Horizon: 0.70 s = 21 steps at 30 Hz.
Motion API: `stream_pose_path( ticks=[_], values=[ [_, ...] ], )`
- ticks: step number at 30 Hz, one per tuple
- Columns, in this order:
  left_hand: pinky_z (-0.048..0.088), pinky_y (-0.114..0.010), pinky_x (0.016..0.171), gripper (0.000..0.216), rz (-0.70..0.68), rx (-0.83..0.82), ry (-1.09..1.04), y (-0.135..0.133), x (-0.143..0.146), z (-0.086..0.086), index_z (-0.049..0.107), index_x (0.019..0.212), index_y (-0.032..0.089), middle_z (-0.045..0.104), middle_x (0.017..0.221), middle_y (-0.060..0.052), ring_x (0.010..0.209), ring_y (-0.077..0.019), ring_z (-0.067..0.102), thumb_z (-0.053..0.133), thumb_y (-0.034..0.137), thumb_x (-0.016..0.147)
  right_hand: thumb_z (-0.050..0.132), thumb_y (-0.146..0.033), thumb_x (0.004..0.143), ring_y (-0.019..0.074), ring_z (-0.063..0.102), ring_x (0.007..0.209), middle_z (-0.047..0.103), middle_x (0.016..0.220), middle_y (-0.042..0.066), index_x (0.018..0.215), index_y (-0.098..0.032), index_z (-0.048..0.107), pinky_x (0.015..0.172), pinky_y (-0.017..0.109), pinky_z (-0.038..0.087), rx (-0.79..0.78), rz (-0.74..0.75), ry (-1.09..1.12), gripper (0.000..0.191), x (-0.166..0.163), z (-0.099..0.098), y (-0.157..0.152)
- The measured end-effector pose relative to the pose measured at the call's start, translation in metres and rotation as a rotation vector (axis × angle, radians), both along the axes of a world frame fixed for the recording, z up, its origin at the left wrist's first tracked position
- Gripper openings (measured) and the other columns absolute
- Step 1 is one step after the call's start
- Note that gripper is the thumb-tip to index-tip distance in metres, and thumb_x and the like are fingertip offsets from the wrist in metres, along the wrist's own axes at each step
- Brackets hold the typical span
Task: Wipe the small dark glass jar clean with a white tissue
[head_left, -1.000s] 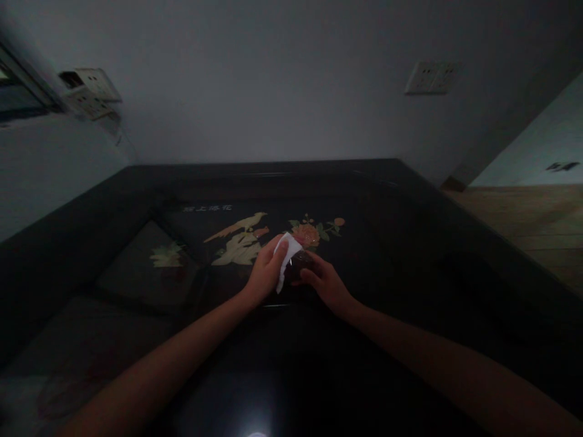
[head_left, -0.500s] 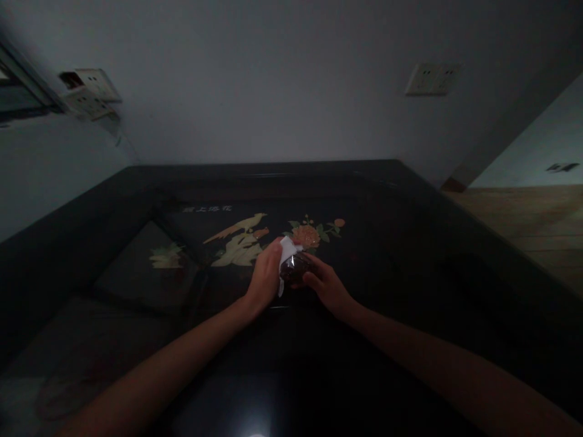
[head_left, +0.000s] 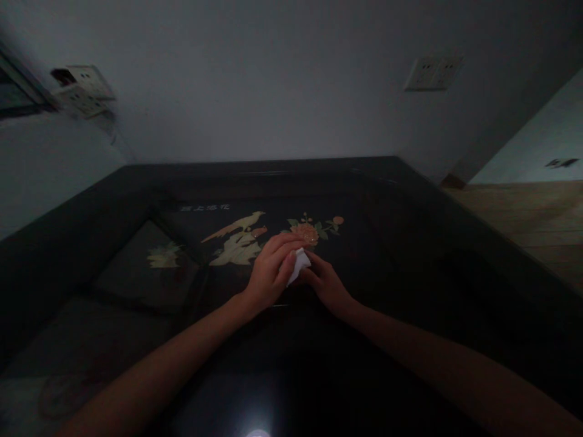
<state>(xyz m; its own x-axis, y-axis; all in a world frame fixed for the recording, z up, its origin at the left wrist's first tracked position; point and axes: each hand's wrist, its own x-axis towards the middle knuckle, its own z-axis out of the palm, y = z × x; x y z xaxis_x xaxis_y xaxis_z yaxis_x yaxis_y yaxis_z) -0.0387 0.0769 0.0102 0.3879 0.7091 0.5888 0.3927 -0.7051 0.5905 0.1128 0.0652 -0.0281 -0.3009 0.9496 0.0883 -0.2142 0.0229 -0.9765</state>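
In the middle of the head view, my left hand point(head_left: 269, 271) is closed over a white tissue or cloth point(head_left: 300, 265), its fingers laid across the top. My right hand point(head_left: 328, 285) meets it from the right, fingers and thumb curled around a dark, glossy, rounded object. That object is now almost wholly covered by the white piece and both hands, so its kind cannot be made out. Both hands are just above the dark glossy tabletop point(head_left: 364, 340).
Under the surface show a bird picture point(head_left: 239, 243) and flowers point(head_left: 304, 232). A pale wall stands behind, with a double socket point(head_left: 434, 73) on the right and sockets point(head_left: 86, 88) at the left corner. Wooden floor point(head_left: 537, 218) lies to the right.
My left hand has moved right with the white piece, from the side of the dark object to over it. The dark object's shiny top showed before and is now covered.
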Motion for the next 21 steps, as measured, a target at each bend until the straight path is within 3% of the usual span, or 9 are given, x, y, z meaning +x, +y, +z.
stream_pose_path(
  ticks=[4,11,14,17,21],
  values=[
    [0.041,-0.039,0.095,0.038,0.017,-0.147,-0.118,0.005,0.000,-0.002,0.064,0.106,0.019,0.064,0.110,-0.011,0.107,-0.0230,0.055,0.034,0.038,0.094,0.070,-0.043,0.074,0.0175,0.062,0.085,0.063,0.097,0.002,0.111,-0.021,0.058,0.071,0.032,0.059,-0.034,0.010,0.068,0.045,0.000,-0.003,0.000],
    [0.046,-0.029,0.068,0.048,0.073,-0.687,-0.509,0.015,0.002,-0.015,0.065,0.099,0.015,0.067,0.083,-0.006,0.072,-0.0187,0.059,0.043,0.055,0.086,0.069,-0.046,0.075,0.0184,0.065,0.086,0.064,0.104,0.006,0.117,-0.021,0.056,0.071,0.034,0.060,-0.024,0.033,0.099,0.051,0.002,-0.006,0.001],
    [0.046,-0.028,0.065,0.051,0.123,-0.821,-0.598,0.016,0.004,-0.017,0.066,0.094,0.014,0.067,0.078,-0.005,0.068,-0.0183,0.059,0.044,0.059,0.083,0.069,-0.048,0.075,0.0185,0.066,0.085,0.064,0.105,0.007,0.118,-0.019,0.056,0.071,0.034,0.060,-0.015,0.043,0.098,0.053,0.003,-0.006,0.000],
    [0.046,-0.029,0.067,0.050,0.129,-0.768,-0.555,0.010,0.005,-0.012,0.065,0.097,0.014,0.068,0.084,-0.007,0.074,-0.0192,0.061,0.040,0.056,0.087,0.068,-0.050,0.075,0.0189,0.065,0.087,0.064,0.106,0.008,0.118,-0.020,0.055,0.072,0.035,0.059,-0.008,0.064,0.104,0.053,0.003,-0.007,0.000],
    [0.045,-0.036,0.088,0.039,0.110,-0.358,-0.251,-0.001,0.004,-0.003,0.059,0.111,0.015,0.064,0.111,-0.011,0.100,-0.0224,0.059,0.034,0.040,0.094,0.068,-0.052,0.074,0.0200,0.064,0.088,0.063,0.106,0.007,0.117,-0.021,0.056,0.073,0.036,0.058,-0.006,0.049,0.090,0.054,0.002,-0.007,0.000]
  ],
)
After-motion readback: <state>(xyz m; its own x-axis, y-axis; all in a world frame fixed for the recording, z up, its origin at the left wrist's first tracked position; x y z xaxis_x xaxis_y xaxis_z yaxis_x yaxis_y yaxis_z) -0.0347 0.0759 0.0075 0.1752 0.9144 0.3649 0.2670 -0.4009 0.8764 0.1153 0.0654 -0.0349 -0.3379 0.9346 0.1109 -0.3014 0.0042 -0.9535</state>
